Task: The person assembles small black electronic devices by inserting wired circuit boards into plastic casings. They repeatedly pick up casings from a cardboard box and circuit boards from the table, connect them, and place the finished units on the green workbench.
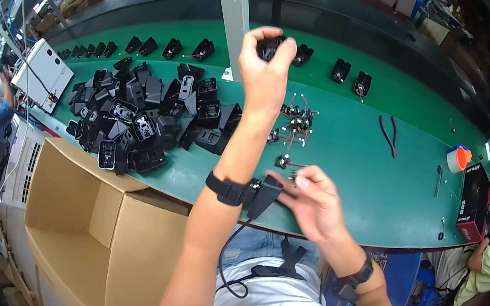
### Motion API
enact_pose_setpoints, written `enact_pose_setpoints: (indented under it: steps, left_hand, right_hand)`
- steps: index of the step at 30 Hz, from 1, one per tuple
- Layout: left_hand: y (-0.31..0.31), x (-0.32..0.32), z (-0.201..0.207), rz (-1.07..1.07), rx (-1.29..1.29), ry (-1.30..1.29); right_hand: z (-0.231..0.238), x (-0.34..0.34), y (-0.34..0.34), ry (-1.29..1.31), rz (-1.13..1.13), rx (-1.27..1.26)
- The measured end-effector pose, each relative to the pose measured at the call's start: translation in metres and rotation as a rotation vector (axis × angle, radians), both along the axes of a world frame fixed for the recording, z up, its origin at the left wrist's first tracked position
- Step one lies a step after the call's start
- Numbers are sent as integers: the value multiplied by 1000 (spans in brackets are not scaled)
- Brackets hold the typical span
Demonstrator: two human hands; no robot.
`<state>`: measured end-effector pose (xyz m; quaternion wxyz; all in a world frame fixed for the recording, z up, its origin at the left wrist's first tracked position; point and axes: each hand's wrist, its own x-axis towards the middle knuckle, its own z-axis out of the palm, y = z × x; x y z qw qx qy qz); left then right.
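My left hand [265, 62] reaches to the far side of the green bench, its fingers curled round a black plastic housing [269, 48]. Much of that housing is hidden by the fingers. Close to the bench's near edge, my right hand [317, 204] pinches a small dark piece [293, 177] between thumb and forefinger; its kind is too small to make out. Just beyond the right hand lies a cluster of small black parts with red wires [296, 119]. A single wired part [283, 160] sits closest to the fingers.
A large heap of black housings [152, 102] covers the bench's left. More housings [172, 48] stand in a row along the back, by a grey post [230, 13]. Pliers [389, 136] lie at right. An open cardboard box [149, 252] stands in front. Other people [482, 268] sit nearby.
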<state>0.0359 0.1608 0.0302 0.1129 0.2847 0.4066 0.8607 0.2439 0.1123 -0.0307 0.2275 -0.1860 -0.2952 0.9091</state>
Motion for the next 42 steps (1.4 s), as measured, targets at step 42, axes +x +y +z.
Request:
enact_pose_setpoints:
  steps: [42]
  left_hand:
    - [-245, 41, -42, -316, -473, 671]
  right_hand:
    - [-6, 27, 95, -270, -4, 1140]
